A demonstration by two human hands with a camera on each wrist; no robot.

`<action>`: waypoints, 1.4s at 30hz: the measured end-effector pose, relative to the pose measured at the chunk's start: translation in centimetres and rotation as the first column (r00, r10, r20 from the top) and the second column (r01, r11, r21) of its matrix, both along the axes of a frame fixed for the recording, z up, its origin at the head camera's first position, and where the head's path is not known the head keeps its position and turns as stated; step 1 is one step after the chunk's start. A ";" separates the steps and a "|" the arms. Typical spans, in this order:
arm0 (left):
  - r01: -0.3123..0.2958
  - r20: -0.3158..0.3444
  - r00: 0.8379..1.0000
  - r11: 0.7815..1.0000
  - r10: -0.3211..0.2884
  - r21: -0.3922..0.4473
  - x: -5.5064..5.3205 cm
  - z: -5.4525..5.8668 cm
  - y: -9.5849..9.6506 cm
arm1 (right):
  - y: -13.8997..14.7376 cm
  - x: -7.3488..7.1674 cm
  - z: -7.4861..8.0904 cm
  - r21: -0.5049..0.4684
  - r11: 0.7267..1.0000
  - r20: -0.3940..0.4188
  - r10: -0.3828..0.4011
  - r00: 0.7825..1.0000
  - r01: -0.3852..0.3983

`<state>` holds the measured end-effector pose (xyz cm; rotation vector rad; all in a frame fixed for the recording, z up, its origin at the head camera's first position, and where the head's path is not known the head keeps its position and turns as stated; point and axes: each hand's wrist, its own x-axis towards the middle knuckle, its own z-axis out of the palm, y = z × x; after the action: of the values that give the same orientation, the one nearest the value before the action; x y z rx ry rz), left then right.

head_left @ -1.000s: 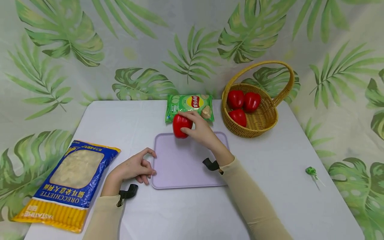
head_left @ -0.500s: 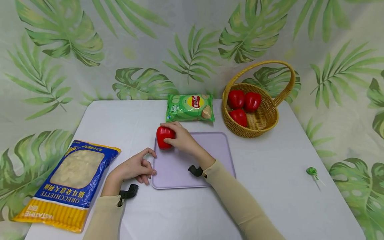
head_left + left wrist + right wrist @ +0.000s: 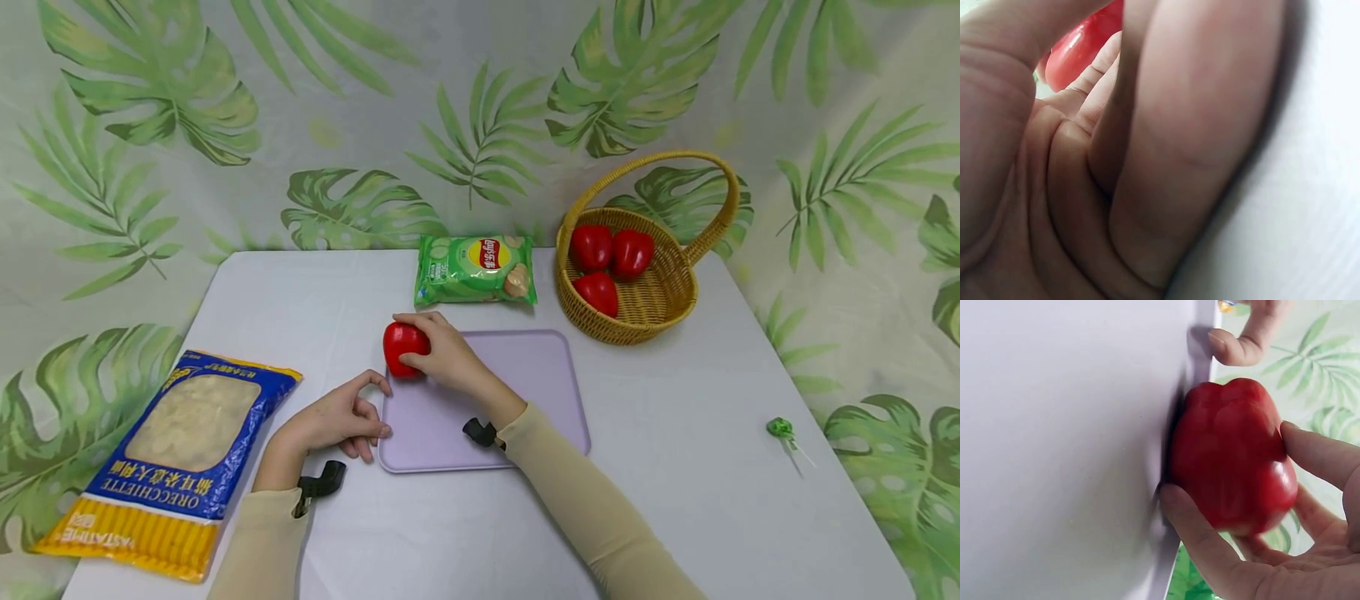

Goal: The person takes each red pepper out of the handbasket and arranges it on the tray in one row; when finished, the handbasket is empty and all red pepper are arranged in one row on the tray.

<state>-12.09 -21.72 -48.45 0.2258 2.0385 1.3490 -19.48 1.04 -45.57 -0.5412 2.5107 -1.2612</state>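
Observation:
My right hand [image 3: 448, 354] grips a shiny red bell pepper [image 3: 401, 348] between thumb and fingers at the far left corner of the lilac tray [image 3: 487, 400]. In the right wrist view the pepper [image 3: 1235, 456] sits close over the tray [image 3: 1072, 450] beside its rim, with fingers on either side. At the tray's left edge rests my left hand [image 3: 330, 417], its fingers loosely bent and two fingertips right at the rim. The left wrist view shows mostly my left palm and fingers [image 3: 1191, 94], with part of the red pepper [image 3: 1082, 50] behind.
Behind the tray lies a green chip bag [image 3: 474, 271]. A wicker basket [image 3: 660, 321] with 3 red peppers [image 3: 592, 247] stands at the back right. A blue and yellow pasta bag [image 3: 172, 458] lies on the left, and a green lollipop [image 3: 782, 429] near the right edge.
My right hand has carried the red pepper left and nearer, from beside the chip bag to the tray's far left corner. My left hand has stayed at the tray's edge.

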 end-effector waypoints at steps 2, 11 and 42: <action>-0.001 0.004 1.000 1.000 0.001 0.000 0.0 0.0 0.0 | 0.0 0.1 0.0 0.005 1.000 0.003 -0.003 1.000 0.003; -0.001 0.016 1.000 1.000 0.001 0.004 0.1 -0.4 0.2 | 1.1 0.2 0.6 -0.005 1.000 0.006 0.010 1.000 -0.010; 0.000 0.008 1.000 1.000 0.000 -0.016 -0.2 -0.2 -0.1 | 20.6 -2.3 7.9 -0.292 0.868 -0.162 -0.459 0.874 0.402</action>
<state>-12.24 -21.81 -48.63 0.2137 2.0419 1.3312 -21.74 21.63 -37.64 -0.1730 2.7837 -1.7890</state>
